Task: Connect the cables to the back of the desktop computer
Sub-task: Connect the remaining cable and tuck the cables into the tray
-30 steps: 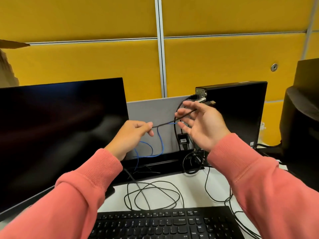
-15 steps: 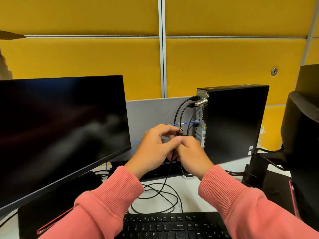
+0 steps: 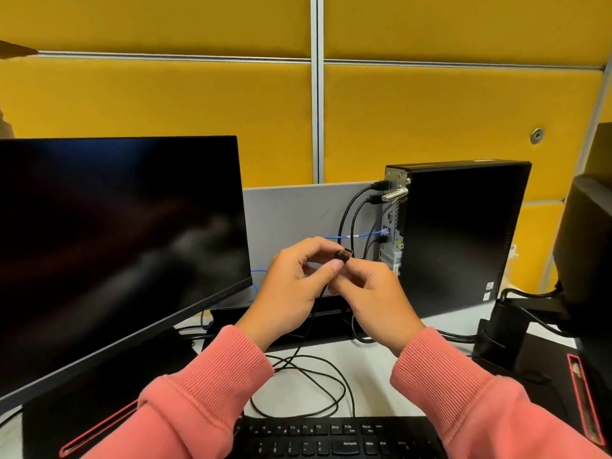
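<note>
A black slim desktop computer point(image 3: 463, 233) stands upright on the desk, its port panel point(image 3: 392, 226) facing left. Two black cables point(image 3: 351, 210) and a blue network cable point(image 3: 364, 234) are plugged into that panel. My left hand point(image 3: 291, 286) and my right hand point(image 3: 374, 293) meet just left of the panel and both pinch a black USB cable near its end. Its USB plug point(image 3: 344, 254) sticks up between my fingertips, metal tip pointing up and right, a short way from the ports. The cable's slack point(image 3: 314, 376) loops on the desk below my wrists.
A large dark monitor point(image 3: 116, 243) fills the left side. A black keyboard point(image 3: 331, 438) lies at the near edge. A second monitor's back and stand point(image 3: 589, 260) crowd the right. A grey divider point(image 3: 298, 210) and yellow wall panels stand behind.
My hands came together from apart and dropped lower beside the port panel. They now both hold the cable close to its end, with the USB plug raised clear between the fingertips.
</note>
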Demonstrator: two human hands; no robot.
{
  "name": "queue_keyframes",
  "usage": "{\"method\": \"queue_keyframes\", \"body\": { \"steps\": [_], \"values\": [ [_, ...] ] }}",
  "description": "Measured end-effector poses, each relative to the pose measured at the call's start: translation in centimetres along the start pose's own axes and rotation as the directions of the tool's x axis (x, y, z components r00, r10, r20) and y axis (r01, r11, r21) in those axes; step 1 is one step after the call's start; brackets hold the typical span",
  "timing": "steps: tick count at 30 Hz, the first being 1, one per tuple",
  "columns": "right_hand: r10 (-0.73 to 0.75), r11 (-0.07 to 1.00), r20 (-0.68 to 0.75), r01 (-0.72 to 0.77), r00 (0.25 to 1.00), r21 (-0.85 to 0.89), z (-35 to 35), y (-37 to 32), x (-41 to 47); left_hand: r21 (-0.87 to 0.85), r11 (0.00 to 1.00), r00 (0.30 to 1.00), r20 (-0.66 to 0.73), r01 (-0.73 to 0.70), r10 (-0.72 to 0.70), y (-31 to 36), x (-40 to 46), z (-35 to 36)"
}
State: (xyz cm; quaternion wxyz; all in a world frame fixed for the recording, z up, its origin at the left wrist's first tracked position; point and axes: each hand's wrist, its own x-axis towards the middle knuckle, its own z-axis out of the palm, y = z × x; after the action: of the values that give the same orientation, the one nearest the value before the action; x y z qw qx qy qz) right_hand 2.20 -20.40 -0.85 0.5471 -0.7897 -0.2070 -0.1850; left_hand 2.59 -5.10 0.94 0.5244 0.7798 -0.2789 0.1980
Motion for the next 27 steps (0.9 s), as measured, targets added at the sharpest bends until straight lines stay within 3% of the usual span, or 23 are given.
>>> {"method": "queue_keyframes", "body": {
  "steps": [2,5,8,11,14,20,24,27],
  "values": [
    [0.044,0.999,-0.044,-0.046,0.998,-0.03,-0.3,0.4,0.7,-0.019,1.0,1.0,-0.009,0.016,-0.016,-0.4,0.2,0.0],
    [0.087,0.994,-0.276,-0.103,0.957,-0.044,-1.8,1.1,3.0,-0.062,0.996,0.995,-0.058,0.072,-0.075,-0.8,1.2,-0.2],
    [-0.008,0.992,-0.498,-0.055,0.867,-0.111,-3.8,1.0,6.3,-0.036,0.99,0.989,-0.062,0.135,-0.138,-1.3,3.2,-0.6],
    [-0.152,0.952,-0.605,-0.049,0.781,-0.302,-5.7,0.7,9.6,0.009,0.983,0.981,-0.059,0.184,-0.183,-2.2,5.7,-0.7],
    [-0.276,0.869,-0.608,-0.077,0.745,-0.489,-7.3,1.3,12.4,0.045,0.981,0.981,-0.057,0.188,-0.185,-3.2,8.0,-0.9],
    [-0.261,0.81,-0.494,-0.09,0.829,-0.579,-9.1,4.8,15.9,0.16,0.976,0.983,-0.132,0.149,-0.129,-6.1,12.1,-0.9],
    [-0.383,0.83,-0.56,0.007,0.734,-0.558,-8.7,6.4,16.3,0.208,0.962,0.976,-0.16,0.177,-0.145,-8.1,14.5,-0.9],
    [-0.441,0.828,-0.594,0.051,0.673,-0.558,-8.5,7.2,16.8,0.213,0.956,0.979,-0.081,0.2,-0.187,-9.6,16.6,-0.3]
  ]
}}
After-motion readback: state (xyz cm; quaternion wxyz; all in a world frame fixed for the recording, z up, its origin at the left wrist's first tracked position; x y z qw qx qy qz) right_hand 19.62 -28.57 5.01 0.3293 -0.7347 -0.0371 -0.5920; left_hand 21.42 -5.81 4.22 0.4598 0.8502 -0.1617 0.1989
